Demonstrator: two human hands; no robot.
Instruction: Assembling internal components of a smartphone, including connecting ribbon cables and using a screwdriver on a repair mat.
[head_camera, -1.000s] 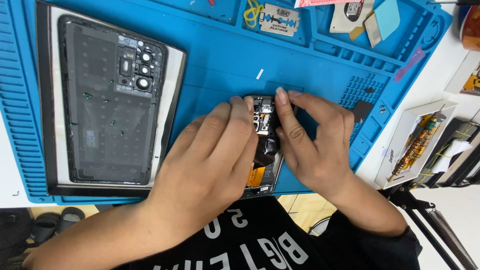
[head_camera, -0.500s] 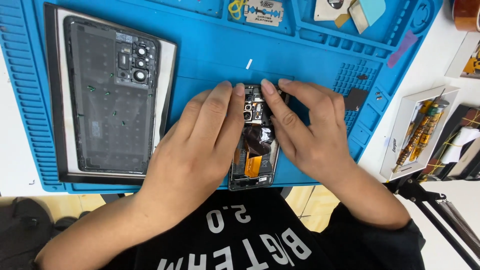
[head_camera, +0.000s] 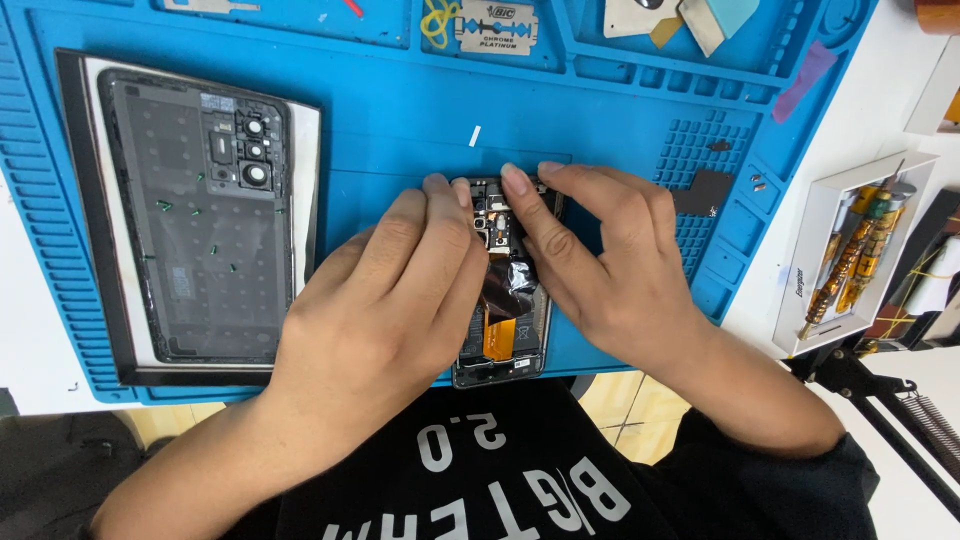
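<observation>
Blue silicone repair mat (head_camera: 400, 130) covers the bench, with raised ribs and parts trays along its far edge. An opened phone (head_camera: 505, 300), back cover off and internals exposed, lies at the near edge of the mat, under and between both hands. Left hand (head_camera: 385, 310) lies flat over the left side of the phone, fingers together and extended, fingertips pressing near the top of the board. Right hand (head_camera: 610, 270) comes in from the other side, index finger pressed down on the upper board area just beside the left fingertips; remaining fingers curl loosely. Neither hand holds a tool. Judgement: the step in hand appears to be working on a small part or connector at the camera end of the board by fingertip pressure; any next move calls for light, precise force and a clear view, which the fingers currently block. A black film or flex (head_camera: 510, 285) and an orange strip (head_camera: 498, 335) show below the fingertips. Well to the left of the left hand sits the removed back cover (head_camera: 195, 215) on a dark tray (head_camera: 85, 200), small screws scattered on it. Beyond the right hand lie a razor blade (head_camera: 495, 25) and, off the mat, a white box of screwdriver bits (head_camera: 850, 260).
</observation>
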